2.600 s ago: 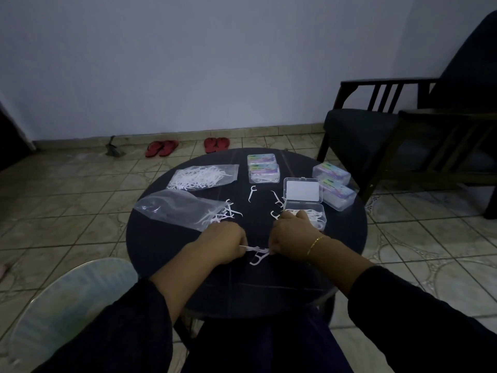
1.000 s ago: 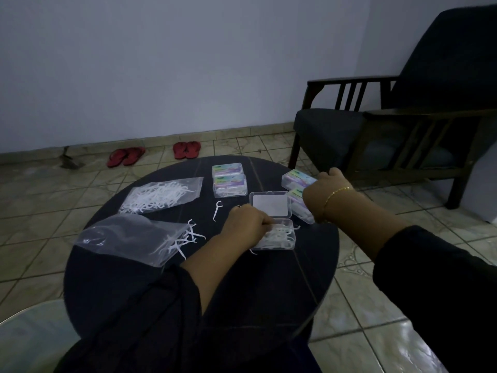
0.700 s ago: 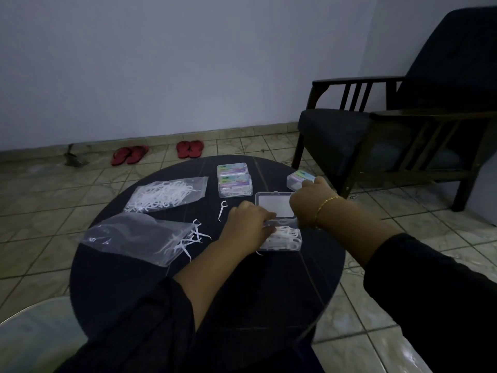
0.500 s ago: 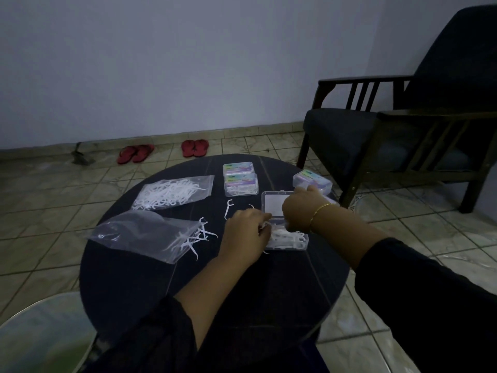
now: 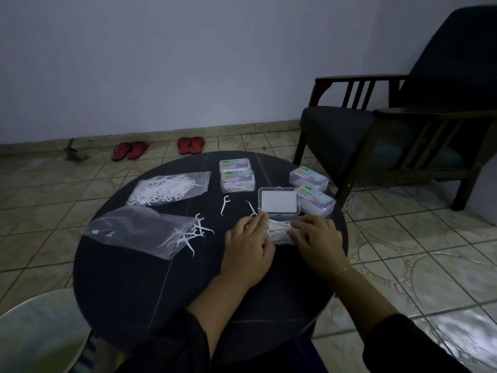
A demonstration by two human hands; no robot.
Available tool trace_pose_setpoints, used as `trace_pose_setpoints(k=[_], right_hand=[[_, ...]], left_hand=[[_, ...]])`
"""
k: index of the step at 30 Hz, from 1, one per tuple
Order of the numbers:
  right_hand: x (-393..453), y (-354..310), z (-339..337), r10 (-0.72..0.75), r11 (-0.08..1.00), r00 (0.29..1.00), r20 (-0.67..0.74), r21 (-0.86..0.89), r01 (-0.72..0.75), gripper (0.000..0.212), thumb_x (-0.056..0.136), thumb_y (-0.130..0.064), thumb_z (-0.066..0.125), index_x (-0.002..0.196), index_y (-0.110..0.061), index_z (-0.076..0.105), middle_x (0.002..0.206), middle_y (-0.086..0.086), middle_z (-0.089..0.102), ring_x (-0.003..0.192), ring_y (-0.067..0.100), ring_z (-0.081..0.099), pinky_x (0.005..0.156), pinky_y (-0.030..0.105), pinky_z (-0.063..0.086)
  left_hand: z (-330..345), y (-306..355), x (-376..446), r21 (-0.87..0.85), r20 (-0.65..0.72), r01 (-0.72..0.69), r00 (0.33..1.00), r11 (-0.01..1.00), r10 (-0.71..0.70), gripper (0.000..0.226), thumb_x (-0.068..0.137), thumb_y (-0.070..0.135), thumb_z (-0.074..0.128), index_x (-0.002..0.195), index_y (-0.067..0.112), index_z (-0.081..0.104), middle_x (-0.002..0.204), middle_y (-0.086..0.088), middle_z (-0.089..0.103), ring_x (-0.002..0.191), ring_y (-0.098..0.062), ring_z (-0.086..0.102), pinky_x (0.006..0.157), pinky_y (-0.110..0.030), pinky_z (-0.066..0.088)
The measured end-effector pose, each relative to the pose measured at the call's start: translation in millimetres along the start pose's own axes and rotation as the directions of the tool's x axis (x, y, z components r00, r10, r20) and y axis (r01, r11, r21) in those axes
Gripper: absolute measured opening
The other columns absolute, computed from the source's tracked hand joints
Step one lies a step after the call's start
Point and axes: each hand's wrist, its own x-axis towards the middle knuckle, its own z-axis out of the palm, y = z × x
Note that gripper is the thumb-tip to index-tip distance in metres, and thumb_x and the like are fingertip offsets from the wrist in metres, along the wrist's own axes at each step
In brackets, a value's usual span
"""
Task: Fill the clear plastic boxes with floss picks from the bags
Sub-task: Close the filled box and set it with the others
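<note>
Both hands, left (image 5: 248,244) and right (image 5: 316,240), flank the open box (image 5: 278,227) mid-table, fingers curled at its sides, apparently settling picks (image 5: 279,228) inside; next, likely, the lid (image 5: 279,201) folds shut.

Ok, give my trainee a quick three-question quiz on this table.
1. True or false: the open box has its lid up.
2. How many closed boxes are on the table?
3. Which bag spills picks onto the table: A) near bag B) far bag?

Key: 1 true. 2 four: the left pair and the right pair. 3 A.
</note>
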Motion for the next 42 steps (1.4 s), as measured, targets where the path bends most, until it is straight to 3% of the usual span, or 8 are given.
trace_pose_setpoints(k=[4,9,15,21,26,32,37,42], right_hand=[[-10,-1,8,-0.030,0.996,0.999,-0.031,-0.089,0.027,0.039,0.096,-0.047,0.041,0.133,-0.037,0.051,0.139,-0.005,0.038,0.127,0.018,0.030,0.096,0.035,0.028],[-14,-3,7,-0.033,0.990,0.999,-0.011,-0.139,0.031,0.042,0.097,-0.049,0.037,0.137,-0.037,0.044,0.142,-0.005,0.035,0.130,0.018,0.028,0.099,0.035,0.027],[-16,-1,4,0.050,0.986,0.999,-0.021,-0.157,-0.053,0.043,0.096,-0.050,0.037,0.135,-0.033,0.048,0.144,-0.005,0.036,0.131,0.019,0.028,0.101,0.036,0.027],[-19,-3,-3,0.049,0.990,0.999,-0.020,-0.135,-0.051,0.046,0.096,-0.047,0.040,0.140,-0.033,0.041,0.146,-0.005,0.033,0.132,0.019,0.025,0.103,0.035,0.025],[-10,-29,-13,-0.066,0.982,0.997,-0.035,-0.182,0.059,0.041,0.097,-0.043,0.040,0.137,-0.034,0.043,0.146,-0.008,0.034,0.134,0.016,0.024,0.103,0.035,0.023],[15,-84,1,-0.278,0.854,0.940,0.199,-0.396,0.337,0.042,0.096,-0.038,0.038,0.133,-0.020,0.048,0.138,0.000,0.045,0.131,0.023,0.026,0.101,0.043,0.023],[33,-107,15,-0.216,0.733,0.923,0.317,-0.572,0.368,0.041,0.100,-0.031,0.029,0.127,-0.011,0.053,0.131,0.007,0.051,0.131,0.028,0.027,0.103,0.045,0.021],[47,-108,24,-0.073,0.657,0.903,0.423,-0.660,0.363,0.044,0.101,-0.036,0.026,0.127,-0.019,0.058,0.134,0.005,0.053,0.135,0.034,0.021,0.107,0.049,0.011]], left_hand=[[3,1,-3,0.054,0.004,-0.069,0.998,0.996,0.069,0.067,0.085,0.041,0.014,0.147,0.023,0.034,0.146,0.012,0.042,0.132,-0.014,0.031,0.098,-0.034,0.026],[-1,1,-3,0.001,-0.014,0.011,1.000,1.000,-0.011,0.069,0.083,0.042,0.012,0.148,0.026,0.028,0.154,0.011,0.026,0.135,-0.012,0.021,0.105,-0.033,0.021],[-8,0,-4,-0.110,-0.067,0.206,0.974,0.972,-0.214,0.062,0.088,0.020,0.046,0.147,0.024,0.030,0.154,0.009,0.026,0.140,-0.015,0.019,0.112,-0.034,0.014],[-6,-3,-1,0.102,0.082,0.084,0.992,0.991,-0.092,0.052,0.094,0.030,0.040,0.145,0.028,0.035,0.154,0.016,0.025,0.143,-0.011,0.012,0.107,-0.033,0.012],[-15,-16,-6,0.176,0.107,0.119,0.984,0.977,-0.140,0.044,0.100,0.037,0.031,0.143,0.028,0.039,0.154,0.015,0.027,0.144,-0.013,0.011,0.108,-0.035,0.012],[-24,-27,5,0.260,0.122,0.155,0.974,0.953,-0.191,0.058,0.100,0.043,0.029,0.151,0.017,0.018,0.160,-0.005,0.009,0.146,-0.021,0.001,0.115,-0.036,0.008],[-28,-39,28,0.404,0.253,0.090,0.946,0.910,-0.206,0.071,0.098,0.045,0.031,0.151,0.006,0.004,0.159,-0.014,0.002,0.147,-0.027,-0.006,0.117,-0.041,0.000],[-24,-45,30,0.427,0.253,0.098,0.941,0.899,-0.223,0.068,0.099,0.044,0.027,0.150,0.002,0.011,0.158,-0.015,0.013,0.146,-0.027,0.005,0.117,-0.041,0.002]])
